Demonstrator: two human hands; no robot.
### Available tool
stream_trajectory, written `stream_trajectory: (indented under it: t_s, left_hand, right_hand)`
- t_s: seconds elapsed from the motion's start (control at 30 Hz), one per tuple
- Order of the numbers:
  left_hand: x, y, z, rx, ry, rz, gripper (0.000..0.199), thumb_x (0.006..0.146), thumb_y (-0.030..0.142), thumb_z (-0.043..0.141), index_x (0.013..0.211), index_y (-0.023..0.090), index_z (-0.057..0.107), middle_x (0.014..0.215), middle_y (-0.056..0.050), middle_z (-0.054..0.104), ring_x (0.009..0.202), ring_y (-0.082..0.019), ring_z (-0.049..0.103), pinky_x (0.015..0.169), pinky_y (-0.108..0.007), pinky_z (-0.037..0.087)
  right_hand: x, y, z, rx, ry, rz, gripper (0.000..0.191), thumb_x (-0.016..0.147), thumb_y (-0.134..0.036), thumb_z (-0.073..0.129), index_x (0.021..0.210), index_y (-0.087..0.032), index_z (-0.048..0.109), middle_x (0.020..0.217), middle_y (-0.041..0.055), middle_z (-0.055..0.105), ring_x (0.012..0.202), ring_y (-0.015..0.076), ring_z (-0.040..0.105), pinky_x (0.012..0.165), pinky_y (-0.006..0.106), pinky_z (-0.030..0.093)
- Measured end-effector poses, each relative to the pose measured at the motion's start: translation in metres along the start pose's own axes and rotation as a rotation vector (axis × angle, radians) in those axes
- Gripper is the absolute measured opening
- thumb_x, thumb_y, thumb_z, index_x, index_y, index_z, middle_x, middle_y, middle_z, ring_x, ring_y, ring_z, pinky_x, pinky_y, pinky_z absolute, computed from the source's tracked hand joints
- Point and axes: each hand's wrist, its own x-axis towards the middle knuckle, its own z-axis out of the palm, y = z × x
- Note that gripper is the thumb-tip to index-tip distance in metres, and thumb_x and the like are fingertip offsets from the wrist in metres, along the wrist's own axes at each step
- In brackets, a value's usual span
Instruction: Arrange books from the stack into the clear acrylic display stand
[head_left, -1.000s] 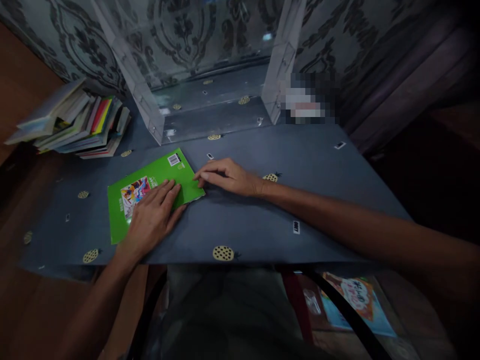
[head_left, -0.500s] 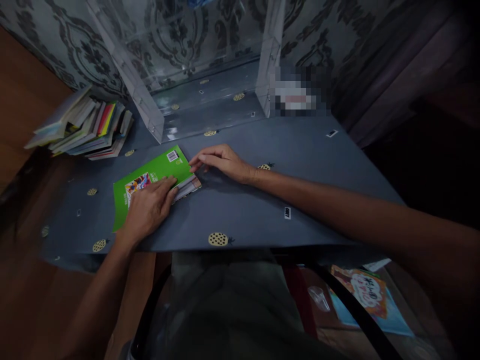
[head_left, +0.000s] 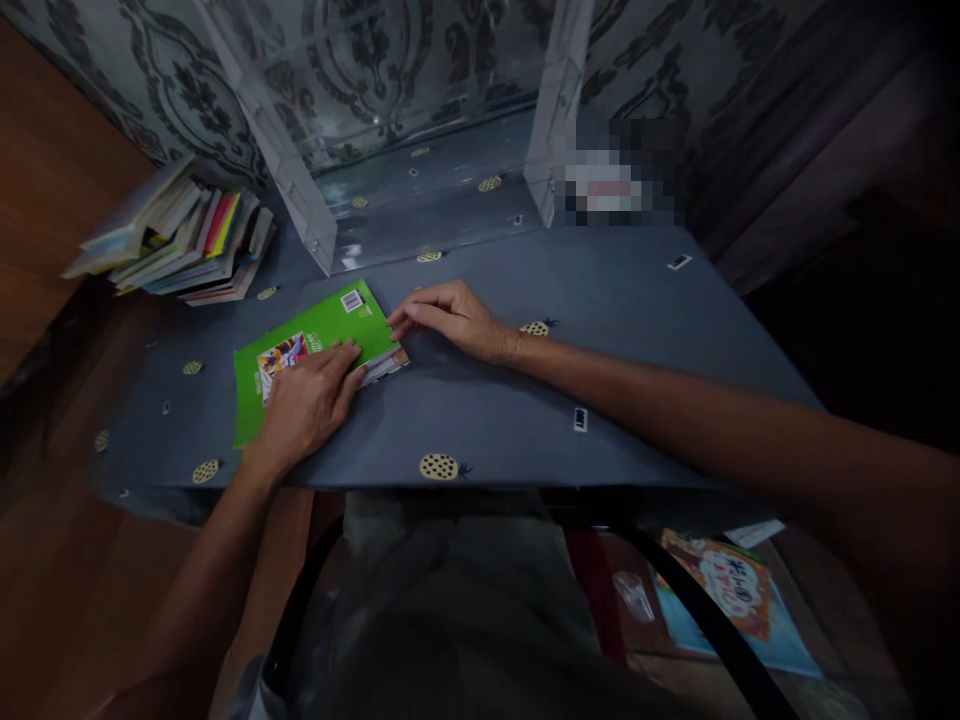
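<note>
A green book [head_left: 322, 320] with a small picture and a barcode on its cover lies tilted on the dark blue tablecloth [head_left: 495, 420]. My left hand [head_left: 311, 400] rests flat on the lower part of the cover, fingers stretched out. At the book's right edge is my right hand [head_left: 454, 318], its fingertips by the corner and its fingers bent slightly and apart, with nothing visible held in them. Some page edges show along the book's lower right side.
Several books [head_left: 202, 240] are stacked untidily at the back left. A clear acrylic stand [head_left: 289, 185] rises behind the green book. At the back right is a blurred-out object [head_left: 607, 185]. Below the table, at right, lies a colourful packet [head_left: 739, 595].
The whole view has shifted slightly, so the table and its objects appear a little further right and up. Both hands keep nearly the same places on and beside the green book.
</note>
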Motion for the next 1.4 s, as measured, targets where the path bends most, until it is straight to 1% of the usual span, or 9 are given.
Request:
stream_trajectory:
  t_s: [0.17,0.3,0.43,0.53,0.7,0.9,1.13,1.3,1.4]
  left_hand:
    - [-0.004,0.002,0.009,-0.039,-0.005,0.005,0.045,0.103,0.043,0.041,0.131,0.016,0.062,0.14,-0.014,0.064,0.131,-0.03,0.06,0.106,-0.047,0.05]
    - [-0.008,0.001,0.015,-0.067,0.029,0.009,0.047,0.102,0.044,0.043,0.135,0.014,0.06,0.142,-0.017,0.062,0.134,-0.031,0.057,0.11,-0.049,0.048]
    - [-0.02,-0.023,0.012,-0.111,-0.024,0.063,0.053,0.101,0.051,0.045,0.143,0.021,0.055,0.149,-0.012,0.057,0.139,-0.028,0.052,0.116,-0.052,0.04]
    - [-0.036,-0.05,0.009,-0.064,-0.08,0.026,0.064,0.096,0.063,0.049,0.148,0.027,0.05,0.158,-0.013,0.046,0.149,-0.035,0.037,0.117,-0.061,0.033]
    - [-0.06,-0.071,0.009,-0.012,-0.112,-0.044,0.074,0.092,0.071,0.048,0.154,0.031,0.042,0.164,-0.013,0.036,0.151,-0.038,0.031,0.115,-0.061,0.036]
    - [-0.074,-0.061,0.001,0.005,-0.145,-0.018,0.082,0.088,0.074,0.051,0.156,0.03,0.038,0.163,-0.015,0.034,0.149,-0.04,0.034,0.115,-0.059,0.038]
    - [-0.08,-0.057,-0.005,-0.037,-0.2,0.012,0.087,0.081,0.073,0.063,0.154,0.03,0.042,0.162,-0.012,0.038,0.147,-0.04,0.038,0.116,-0.056,0.037]
    - [-0.072,-0.057,-0.003,-0.092,-0.126,-0.021,0.07,0.09,0.069,0.054,0.148,0.029,0.05,0.16,-0.01,0.044,0.147,-0.035,0.04,0.117,-0.054,0.037]
    - [-0.069,-0.056,-0.002,-0.095,-0.079,-0.032,0.064,0.092,0.068,0.05,0.143,0.029,0.055,0.153,-0.009,0.052,0.143,-0.034,0.046,0.114,-0.054,0.04]
  right_hand:
    - [-0.008,-0.004,0.005,-0.289,-0.109,-0.147,0.026,0.096,-0.029,0.052,0.091,-0.014,0.073,0.08,0.004,0.072,0.073,0.0144,0.064,0.071,0.027,0.05]
    - [-0.014,-0.002,0.007,-0.572,-0.308,-0.344,0.019,0.095,-0.027,0.058,0.103,-0.016,0.071,0.095,0.0063,0.068,0.075,0.0143,0.061,0.071,0.027,0.048]
    - [-0.017,-0.003,0.01,-0.86,-0.36,-0.43,0.025,0.103,-0.021,0.045,0.111,-0.016,0.068,0.102,0.0101,0.065,0.088,0.0181,0.062,0.079,0.03,0.051]
    - [-0.017,-0.005,0.012,-0.974,-0.354,-0.453,0.028,0.103,-0.015,0.042,0.112,-0.016,0.068,0.099,0.0097,0.066,0.088,0.0187,0.062,0.081,0.031,0.052]
    - [-0.006,0.0,0.007,-1.023,-0.362,-0.451,0.031,0.1,-0.008,0.043,0.115,-0.018,0.068,0.102,0.009,0.069,0.092,0.0191,0.063,0.085,0.032,0.052]
    - [0.041,0.018,-0.001,-1.17,-0.358,-0.346,0.028,0.099,-0.012,0.049,0.115,-0.018,0.071,0.103,0.0098,0.072,0.089,0.0212,0.064,0.082,0.032,0.049]
    - [0.09,0.034,0.008,-1.193,-0.326,-0.193,0.032,0.097,-0.007,0.046,0.114,-0.015,0.072,0.104,0.01,0.073,0.095,0.0219,0.065,0.08,0.03,0.046]
    - [0.098,0.046,0.014,-1.055,-0.245,-0.15,0.029,0.098,-0.007,0.048,0.113,-0.012,0.072,0.111,0.0121,0.072,0.102,0.0219,0.063,0.084,0.031,0.043]
    - [0.095,0.048,0.016,-0.755,-0.164,-0.071,0.022,0.096,-0.002,0.05,0.103,-0.006,0.071,0.109,0.0122,0.072,0.107,0.0197,0.058,0.092,0.031,0.039]
